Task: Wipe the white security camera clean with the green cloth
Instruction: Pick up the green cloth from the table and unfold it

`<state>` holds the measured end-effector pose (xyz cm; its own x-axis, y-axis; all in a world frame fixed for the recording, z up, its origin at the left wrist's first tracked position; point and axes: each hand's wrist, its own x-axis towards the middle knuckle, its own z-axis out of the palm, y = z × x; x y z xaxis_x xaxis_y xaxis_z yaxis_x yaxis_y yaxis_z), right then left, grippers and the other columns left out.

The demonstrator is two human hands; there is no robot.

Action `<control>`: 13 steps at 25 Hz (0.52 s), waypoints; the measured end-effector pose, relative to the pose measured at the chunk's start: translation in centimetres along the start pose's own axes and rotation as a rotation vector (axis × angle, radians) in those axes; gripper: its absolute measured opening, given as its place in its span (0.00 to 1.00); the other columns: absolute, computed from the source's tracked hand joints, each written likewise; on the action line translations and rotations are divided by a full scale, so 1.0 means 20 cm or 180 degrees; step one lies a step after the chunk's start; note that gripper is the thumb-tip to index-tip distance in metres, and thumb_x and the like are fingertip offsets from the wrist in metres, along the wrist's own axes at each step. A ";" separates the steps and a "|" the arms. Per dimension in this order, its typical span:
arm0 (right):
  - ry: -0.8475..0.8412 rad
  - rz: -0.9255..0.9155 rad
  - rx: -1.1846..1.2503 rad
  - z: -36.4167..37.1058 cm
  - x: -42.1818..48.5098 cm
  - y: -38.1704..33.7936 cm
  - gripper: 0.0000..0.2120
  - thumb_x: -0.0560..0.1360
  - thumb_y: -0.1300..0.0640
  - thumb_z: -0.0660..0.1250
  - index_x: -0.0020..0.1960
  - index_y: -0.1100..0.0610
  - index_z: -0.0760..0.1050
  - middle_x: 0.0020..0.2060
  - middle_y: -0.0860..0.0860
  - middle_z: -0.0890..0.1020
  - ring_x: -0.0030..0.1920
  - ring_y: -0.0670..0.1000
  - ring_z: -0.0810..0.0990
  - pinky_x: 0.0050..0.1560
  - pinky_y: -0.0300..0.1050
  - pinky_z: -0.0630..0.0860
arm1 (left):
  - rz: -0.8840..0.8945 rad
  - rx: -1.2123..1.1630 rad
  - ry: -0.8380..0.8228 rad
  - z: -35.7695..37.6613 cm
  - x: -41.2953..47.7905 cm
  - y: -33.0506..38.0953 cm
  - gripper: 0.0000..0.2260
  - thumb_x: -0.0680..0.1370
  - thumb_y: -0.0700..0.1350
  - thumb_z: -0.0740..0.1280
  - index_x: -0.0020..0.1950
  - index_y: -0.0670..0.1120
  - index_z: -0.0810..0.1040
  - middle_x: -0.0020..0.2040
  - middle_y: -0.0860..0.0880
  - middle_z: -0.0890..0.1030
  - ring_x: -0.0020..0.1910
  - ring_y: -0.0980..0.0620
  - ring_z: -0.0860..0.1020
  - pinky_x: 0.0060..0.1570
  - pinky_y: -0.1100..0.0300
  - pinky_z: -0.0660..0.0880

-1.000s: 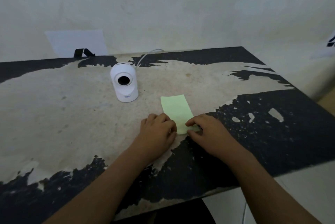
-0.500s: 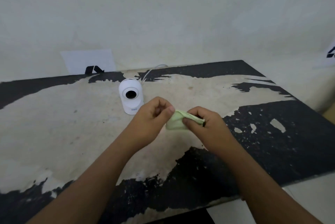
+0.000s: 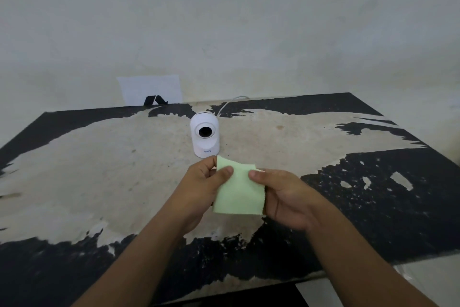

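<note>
The white security camera (image 3: 205, 134) stands upright near the back middle of the table, its dark lens facing me and a white cable running off behind it. Just in front of it, above the table, both hands hold the pale green cloth (image 3: 237, 192), which hangs spread flat. My left hand (image 3: 202, 183) pinches the cloth's upper left corner between thumb and fingers. My right hand (image 3: 282, 196) grips its right edge, thumb on the front. The cloth's top edge sits close to the camera's base without touching it.
The worn table (image 3: 99, 182) has a black surface with large beige patches; its front edge runs across the bottom. A white sheet of paper (image 3: 150, 90) with a black mark leans on the wall behind the camera. The wall rises directly behind the table.
The cloth lay flat on the table under both hands a second ago. Both hands lifted it, bunched it briefly, and now hold it spread open in the air closer to the camera.
</note>
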<state>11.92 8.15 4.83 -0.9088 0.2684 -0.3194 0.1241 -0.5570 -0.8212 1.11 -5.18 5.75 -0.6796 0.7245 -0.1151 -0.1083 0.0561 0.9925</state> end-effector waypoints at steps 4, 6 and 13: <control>0.0215 -0.0110 0.0171 0.05 0.03 0.04 0.18 0.71 0.64 0.67 0.60 0.65 0.75 0.51 0.61 0.84 0.43 0.56 0.84 0.45 0.51 0.83 | -0.0021 0.0111 0.0122 -0.07 -0.04 -0.02 0.09 0.79 0.40 0.62 0.55 0.44 0.79 0.49 0.43 0.85 0.44 0.47 0.84 0.39 0.54 0.80; 0.0371 -0.0451 0.0034 0.11 0.03 0.01 0.19 0.74 0.68 0.64 0.64 0.61 0.70 0.51 0.59 0.83 0.42 0.54 0.83 0.42 0.49 0.82 | 0.0066 0.0078 0.0081 -0.09 -0.05 0.02 0.10 0.80 0.39 0.60 0.58 0.46 0.78 0.49 0.44 0.85 0.46 0.46 0.84 0.43 0.51 0.81; 0.0354 -0.2862 -0.1702 0.22 -0.11 -0.16 0.30 0.76 0.71 0.61 0.62 0.37 0.68 0.43 0.57 0.80 0.40 0.62 0.76 0.44 0.54 0.77 | 0.1043 -0.0257 -0.0153 -0.12 -0.10 0.17 0.08 0.79 0.37 0.58 0.48 0.45 0.76 0.42 0.51 0.85 0.43 0.50 0.83 0.41 0.50 0.80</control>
<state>11.79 5.90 10.29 -0.7151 0.4967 0.4918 -0.3936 0.2953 -0.8705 0.39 -8.17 9.28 -0.6529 0.7267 0.2134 0.0517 -0.2383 0.9698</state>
